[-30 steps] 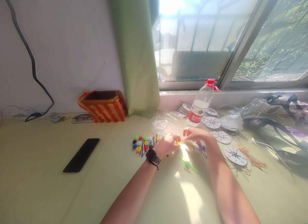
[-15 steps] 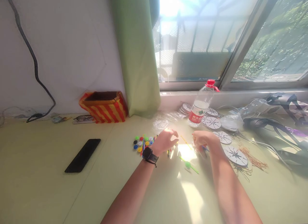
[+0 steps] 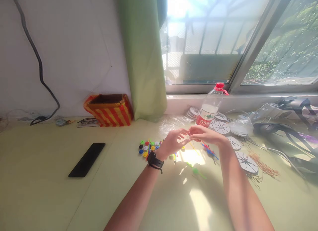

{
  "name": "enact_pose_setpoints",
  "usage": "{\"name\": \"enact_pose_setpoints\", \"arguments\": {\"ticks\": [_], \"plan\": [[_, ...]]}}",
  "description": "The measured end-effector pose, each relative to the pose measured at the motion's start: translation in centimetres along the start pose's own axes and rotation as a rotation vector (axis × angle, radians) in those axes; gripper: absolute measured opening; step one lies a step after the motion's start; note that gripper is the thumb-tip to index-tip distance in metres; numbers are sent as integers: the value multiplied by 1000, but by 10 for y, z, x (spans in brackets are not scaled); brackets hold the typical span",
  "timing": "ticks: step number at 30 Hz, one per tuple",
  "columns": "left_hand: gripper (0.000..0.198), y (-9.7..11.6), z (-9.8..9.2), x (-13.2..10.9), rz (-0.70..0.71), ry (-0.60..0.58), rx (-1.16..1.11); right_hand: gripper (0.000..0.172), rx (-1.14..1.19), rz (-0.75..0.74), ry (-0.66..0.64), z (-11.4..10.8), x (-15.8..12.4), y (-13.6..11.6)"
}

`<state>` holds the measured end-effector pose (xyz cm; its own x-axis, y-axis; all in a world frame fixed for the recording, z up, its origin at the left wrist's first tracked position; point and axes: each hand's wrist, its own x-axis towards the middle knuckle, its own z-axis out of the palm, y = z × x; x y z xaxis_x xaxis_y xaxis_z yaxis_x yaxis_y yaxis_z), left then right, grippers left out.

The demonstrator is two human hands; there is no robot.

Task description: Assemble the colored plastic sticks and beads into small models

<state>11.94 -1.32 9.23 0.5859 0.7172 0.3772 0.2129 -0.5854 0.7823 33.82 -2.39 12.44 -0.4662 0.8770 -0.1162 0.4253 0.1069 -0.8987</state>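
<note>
My left hand (image 3: 172, 143), with a black watch on the wrist, meets my right hand (image 3: 207, 135) at the fingertips, above the table. Fingers of both hands are pinched round a small, whitish piece, too small to make out. Under the right hand lie blue and red stick pieces (image 3: 210, 153). Nearer to me rests a green stick with a round green disc (image 3: 195, 170). A thin yellow stick (image 3: 195, 148) lies in the sunlit patch below the fingers. Left of my left hand, small coloured round discs (image 3: 141, 152) sit in rows beside coloured sticks, partly hidden by that hand.
A bottle with a red cap (image 3: 208, 108) stands behind my right hand. White slotted discs (image 3: 246, 162), brown threads (image 3: 263, 164), and cables and black straps (image 3: 273, 128) lie to the right. At left are a black phone (image 3: 86, 160) and a red-and-yellow striped box (image 3: 113, 113).
My right hand has come up and left from the blue and red pieces to meet my left hand. Those pieces are now uncovered. The left hand has barely moved.
</note>
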Motion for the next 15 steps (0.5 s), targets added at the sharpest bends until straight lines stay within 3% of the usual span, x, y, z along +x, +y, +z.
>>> {"name": "enact_pose_setpoints", "arguments": {"ticks": [8,11,15], "plan": [[19,-9,6,2,23,55,-130,26,-33,-59,78,5,10,4],[13,-12,14,0,-1,24,-72,20,-168,37,140,5,14,13],[6,-20,35,-10,-62,5,232,14,-332,282,173,1,17,32]]}}
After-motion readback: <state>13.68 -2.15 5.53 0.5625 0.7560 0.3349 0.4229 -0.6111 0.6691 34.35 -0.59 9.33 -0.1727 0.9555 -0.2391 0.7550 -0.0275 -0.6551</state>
